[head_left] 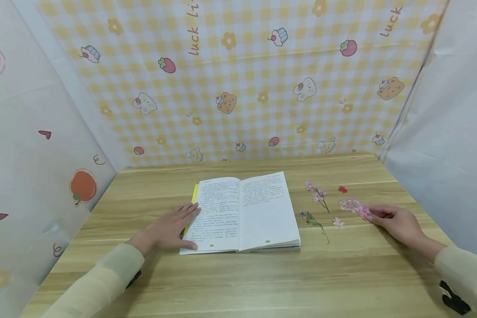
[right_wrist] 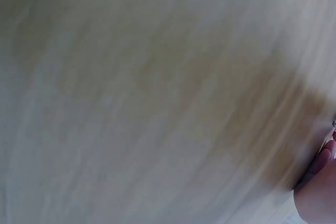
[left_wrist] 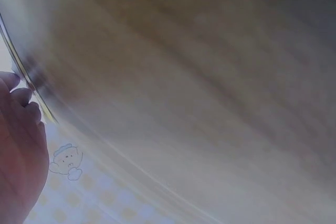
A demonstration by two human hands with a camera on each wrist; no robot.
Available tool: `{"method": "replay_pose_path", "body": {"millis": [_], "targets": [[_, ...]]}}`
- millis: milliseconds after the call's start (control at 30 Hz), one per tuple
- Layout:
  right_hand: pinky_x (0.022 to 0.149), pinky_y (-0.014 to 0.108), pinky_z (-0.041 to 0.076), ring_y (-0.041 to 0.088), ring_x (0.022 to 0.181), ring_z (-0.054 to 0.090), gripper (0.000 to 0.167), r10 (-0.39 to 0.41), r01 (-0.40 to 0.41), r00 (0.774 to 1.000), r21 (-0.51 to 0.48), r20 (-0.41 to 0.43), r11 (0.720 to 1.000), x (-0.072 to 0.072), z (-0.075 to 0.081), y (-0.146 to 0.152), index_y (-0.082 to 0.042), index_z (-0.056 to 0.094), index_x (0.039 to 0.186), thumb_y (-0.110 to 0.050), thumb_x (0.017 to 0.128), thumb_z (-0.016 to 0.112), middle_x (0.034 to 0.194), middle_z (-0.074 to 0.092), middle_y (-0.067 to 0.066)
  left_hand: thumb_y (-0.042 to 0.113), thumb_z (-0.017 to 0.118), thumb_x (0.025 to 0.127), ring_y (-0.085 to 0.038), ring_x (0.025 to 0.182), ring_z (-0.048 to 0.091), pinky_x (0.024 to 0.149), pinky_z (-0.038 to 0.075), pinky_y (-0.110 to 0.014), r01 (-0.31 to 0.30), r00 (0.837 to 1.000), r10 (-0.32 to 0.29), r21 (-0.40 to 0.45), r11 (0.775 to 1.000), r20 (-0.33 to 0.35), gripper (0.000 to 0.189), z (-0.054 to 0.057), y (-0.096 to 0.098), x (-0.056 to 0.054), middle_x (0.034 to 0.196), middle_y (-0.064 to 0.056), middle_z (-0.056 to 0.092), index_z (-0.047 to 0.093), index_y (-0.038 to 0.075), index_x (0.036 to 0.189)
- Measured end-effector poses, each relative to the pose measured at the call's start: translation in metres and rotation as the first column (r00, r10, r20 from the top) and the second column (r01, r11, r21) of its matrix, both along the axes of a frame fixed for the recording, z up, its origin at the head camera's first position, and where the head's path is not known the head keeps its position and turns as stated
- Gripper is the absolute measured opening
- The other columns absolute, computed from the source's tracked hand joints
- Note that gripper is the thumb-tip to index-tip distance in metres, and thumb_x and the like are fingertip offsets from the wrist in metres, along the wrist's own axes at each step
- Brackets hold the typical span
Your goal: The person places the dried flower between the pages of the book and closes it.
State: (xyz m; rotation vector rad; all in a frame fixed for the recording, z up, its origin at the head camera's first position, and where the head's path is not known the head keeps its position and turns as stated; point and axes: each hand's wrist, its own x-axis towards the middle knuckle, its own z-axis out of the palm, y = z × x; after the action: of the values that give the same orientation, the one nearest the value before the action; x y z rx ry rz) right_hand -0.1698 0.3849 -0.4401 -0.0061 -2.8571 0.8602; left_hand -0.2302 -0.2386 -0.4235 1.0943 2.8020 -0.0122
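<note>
An open book [head_left: 264, 221] with printed pages lies on the wooden table, a yellow cover edge showing at its left. My left hand [head_left: 168, 228] rests on the left page's outer edge, fingers straight and thumb near the lower corner. To the right of the book, my right hand [head_left: 399, 224] pinches a sprig of pink flowers [head_left: 353, 206] between thumb and fingers, close to the tabletop. Left wrist view: part of the left hand [left_wrist: 21, 156] beside the book's edge. In the right wrist view only a bit of the right hand [right_wrist: 319, 195] shows; the sprig cannot be made out.
Between book and right hand lie a pink-purple flower sprig [head_left: 317, 196], a thin green-leaved sprig with a purple bloom [head_left: 312, 220], a small red flower [head_left: 342, 189] and a single pink flower [head_left: 338, 222]. A checked cloth [head_left: 246, 119] hangs behind the table [head_left: 238, 282].
</note>
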Motion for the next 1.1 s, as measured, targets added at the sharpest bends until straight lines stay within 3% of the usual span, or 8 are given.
{"method": "replay_pose_path", "body": {"millis": [133, 333, 733, 833, 933, 1000, 1100], "targets": [[0.069, 0.033, 0.047, 0.032, 0.090, 0.063, 0.041, -0.012, 0.012, 1.000, -0.015, 0.009, 1.000, 0.001, 0.001, -0.001, 0.000, 0.070, 0.115, -0.034, 0.092, 0.068, 0.108, 0.068, 0.023, 0.082, 0.045, 0.079, -0.032, 0.146, 0.016, 0.116, 0.018, -0.046, 0.005, 1.000, -0.005, 0.000, 1.000, 0.000, 0.112, 0.001, 0.000, 0.001, 0.160, -0.014, 0.017, 0.021, 0.001, 0.154], [0.081, 0.055, 0.044, 0.050, 0.106, 0.056, 0.041, -0.025, 0.027, 0.998, -0.053, 0.049, 0.998, -0.001, 0.003, -0.003, 0.002, 0.070, 0.113, -0.034, 0.094, 0.065, 0.114, 0.064, 0.028, 0.080, 0.048, 0.079, -0.032, 0.145, 0.016, 0.115, 0.018, -0.047, 0.006, 1.000, -0.006, 0.014, 1.000, 0.004, 0.112, 0.002, 0.000, 0.002, 0.159, -0.015, 0.018, 0.022, 0.000, 0.153], [0.083, 0.058, 0.042, 0.053, 0.108, 0.053, 0.033, -0.071, 0.074, 0.995, -0.051, 0.072, 0.996, -0.003, 0.007, -0.002, 0.004, 0.073, 0.103, -0.027, 0.096, 0.061, 0.112, 0.064, 0.029, 0.083, 0.045, 0.078, -0.031, 0.146, 0.014, 0.116, 0.017, -0.046, -0.006, 1.000, 0.006, 0.019, 1.000, 0.011, 0.113, 0.000, -0.001, -0.001, 0.160, -0.013, 0.016, 0.020, 0.002, 0.154], [0.077, 0.047, 0.046, 0.046, 0.100, 0.058, 0.037, -0.092, 0.097, 0.992, -0.056, 0.081, 0.994, -0.003, 0.009, -0.001, 0.005, 0.071, 0.103, -0.030, 0.097, 0.060, 0.109, 0.066, 0.028, 0.082, 0.046, 0.079, -0.031, 0.146, 0.015, 0.116, 0.017, -0.046, -0.005, 1.000, 0.005, 0.023, 1.000, 0.012, 0.113, 0.000, -0.001, -0.001, 0.160, -0.013, 0.016, 0.021, 0.002, 0.154], [0.066, 0.031, 0.046, 0.026, 0.087, 0.060, 0.039, -0.104, 0.109, 0.992, -0.070, 0.076, 0.992, -0.002, 0.012, 0.001, 0.006, 0.070, 0.105, -0.031, 0.098, 0.059, 0.103, 0.068, 0.023, 0.080, 0.050, 0.079, -0.032, 0.145, 0.017, 0.115, 0.018, -0.047, 0.003, 1.000, -0.003, 0.038, 0.999, 0.006, 0.112, 0.000, -0.001, 0.000, 0.159, -0.015, 0.018, 0.023, 0.001, 0.153], [0.060, 0.024, 0.046, 0.012, 0.079, 0.059, 0.040, -0.103, 0.111, 0.992, -0.109, 0.078, 0.988, -0.002, 0.012, 0.002, 0.008, 0.068, 0.108, -0.030, 0.098, 0.059, 0.097, 0.070, 0.018, 0.079, 0.051, 0.079, -0.033, 0.145, 0.018, 0.115, 0.019, -0.047, 0.005, 1.000, -0.005, 0.042, 0.999, 0.004, 0.112, 0.000, -0.001, 0.000, 0.159, -0.015, 0.019, 0.023, 0.000, 0.153], [0.056, 0.021, 0.051, 0.003, 0.069, 0.060, 0.041, -0.088, 0.109, 0.991, -0.219, 0.100, 0.970, -0.001, 0.012, 0.004, 0.013, 0.063, 0.113, -0.025, 0.099, 0.058, 0.088, 0.071, 0.010, 0.079, 0.051, 0.079, -0.033, 0.145, 0.018, 0.115, 0.019, -0.048, 0.006, 1.000, -0.006, 0.043, 0.999, 0.003, 0.112, 0.000, -0.001, 0.000, 0.159, -0.015, 0.019, 0.023, 0.000, 0.153]]}}
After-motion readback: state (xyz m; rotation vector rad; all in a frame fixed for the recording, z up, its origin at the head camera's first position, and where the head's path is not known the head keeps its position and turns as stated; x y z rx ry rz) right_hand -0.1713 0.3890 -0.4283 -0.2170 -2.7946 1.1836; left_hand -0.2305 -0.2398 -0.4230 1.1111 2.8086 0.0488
